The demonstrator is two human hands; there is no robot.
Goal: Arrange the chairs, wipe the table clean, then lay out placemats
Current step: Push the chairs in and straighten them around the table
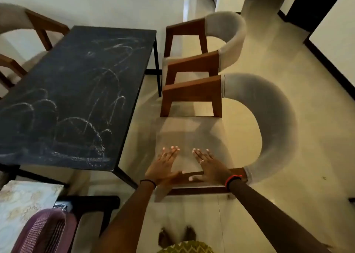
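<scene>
Both hands are flat and grip nothing. The left hand (163, 165) and right hand (208, 166) reach forward side by side, fingers straight and slightly fanned, palms down over the seat of the near armchair (274, 122). The thumbs turn inward at its near wooden armrest (197, 189), but blur prevents saying whether skin meets wood. The dark-topped table (76, 79) is the largest item and carries pale chalky arcs and smears, so wiping is judged outstanding. The near armchair stands on glossy floor tiles off the table's right long side. It faces the table but is well clear of its edge and not tucked in. A second armchair (230, 31) of the same pattern stands just beyond it, arm close to arm, by the table's far leg. A third chair (44, 24) is at the far left corner. In my judgement these chairs are rigid and fairly heavy, with timber frames and thick padded backs. The grey upholstery would give under the fingers and offers a poor hold. The sound purchase is the two wooden armrests, one per hand, and on this smooth floor a low push should slide the chair rather than require lifting. Minor items are a black band (148, 182) on the left wrist, a red band (232, 178) on the right wrist, and a ring (201, 162) on the right hand. No brand, label or legible writing is found, and the table marks form no letters.
</scene>
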